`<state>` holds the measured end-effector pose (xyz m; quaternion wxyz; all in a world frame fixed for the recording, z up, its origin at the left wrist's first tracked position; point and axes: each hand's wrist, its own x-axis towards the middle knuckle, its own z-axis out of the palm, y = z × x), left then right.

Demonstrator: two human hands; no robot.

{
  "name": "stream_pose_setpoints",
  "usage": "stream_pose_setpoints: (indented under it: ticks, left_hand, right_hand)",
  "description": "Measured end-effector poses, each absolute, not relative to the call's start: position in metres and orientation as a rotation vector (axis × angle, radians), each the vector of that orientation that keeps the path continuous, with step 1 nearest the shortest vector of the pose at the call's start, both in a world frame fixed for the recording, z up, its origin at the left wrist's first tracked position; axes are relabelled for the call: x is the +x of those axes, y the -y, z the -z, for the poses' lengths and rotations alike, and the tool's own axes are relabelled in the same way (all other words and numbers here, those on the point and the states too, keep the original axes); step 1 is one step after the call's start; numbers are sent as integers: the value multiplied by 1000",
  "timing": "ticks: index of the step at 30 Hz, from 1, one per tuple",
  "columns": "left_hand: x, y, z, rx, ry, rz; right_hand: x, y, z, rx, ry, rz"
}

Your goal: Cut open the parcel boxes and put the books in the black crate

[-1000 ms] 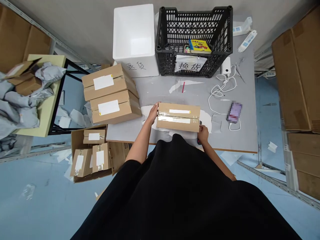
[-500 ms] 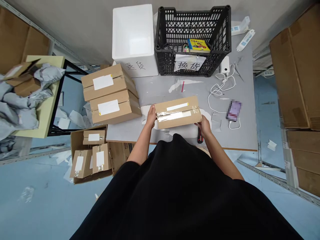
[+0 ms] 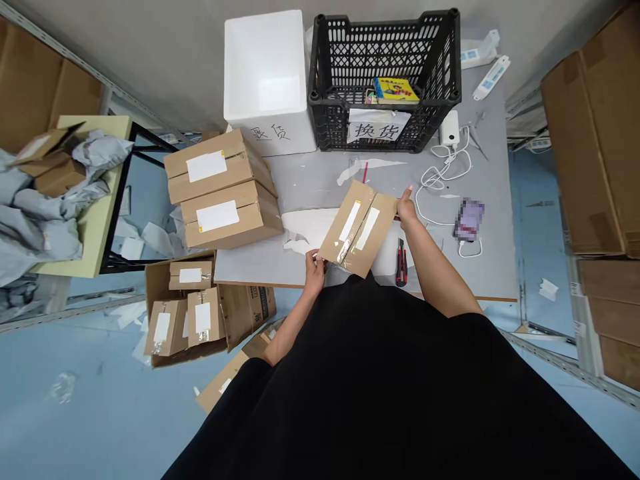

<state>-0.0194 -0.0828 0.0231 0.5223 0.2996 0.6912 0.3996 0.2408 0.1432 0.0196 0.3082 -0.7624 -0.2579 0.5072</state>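
Observation:
A taped cardboard box (image 3: 361,230) with two white labels is held at a slant over the front of the grey table (image 3: 310,175). My left hand (image 3: 315,272) grips its lower left corner, the fingertips partly hidden by the box. At the upper right corner is my right hand (image 3: 407,207), closed on the box's edge with the thumb pointing up. Just below my right hand, a red and black utility knife (image 3: 401,264) lies on the table.
Two labelled cardboard boxes (image 3: 220,190) are stacked at the table's left. Behind stand a white foam box (image 3: 273,130) and a black plastic crate (image 3: 385,67) containing books. A phone (image 3: 469,220) and white cables (image 3: 436,177) lie right. An open carton (image 3: 225,320) on the floor contains smaller boxes.
The box has turned from nearly level to a steep slant. My left hand has moved toward me and right, my right hand away from me. The utility knife is now fully uncovered.

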Motion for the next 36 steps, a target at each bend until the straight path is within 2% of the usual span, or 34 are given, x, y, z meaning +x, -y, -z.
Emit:
stream_pose_setpoints:
  ticks: [7, 13, 19, 25, 29, 36]
  left_hand:
    - [-56, 92, -20, 1045, -1476, -602]
    - [-95, 44, -27, 887, -1359, -307]
    - [-75, -54, -21, 1021, -1517, -474]
    - [-20, -147, -29, 1093, -1519, -674]
    - [-3, -163, -29, 1074, -1484, -604]
    - [-15, -141, -29, 1003, -1521, -681]
  right_hand:
    - [228, -136, -9, -1768, 633, -1509]
    - [236, -59, -4, -1607, 523, -1674]
    - [242, 41, 6, -1564, 397, -1877]
    - [231, 75, 4, -1642, 118, -2027]
    - [213, 81, 7, -1653, 82, -2126]
    - [212, 90, 21, -1575, 289, -1836]
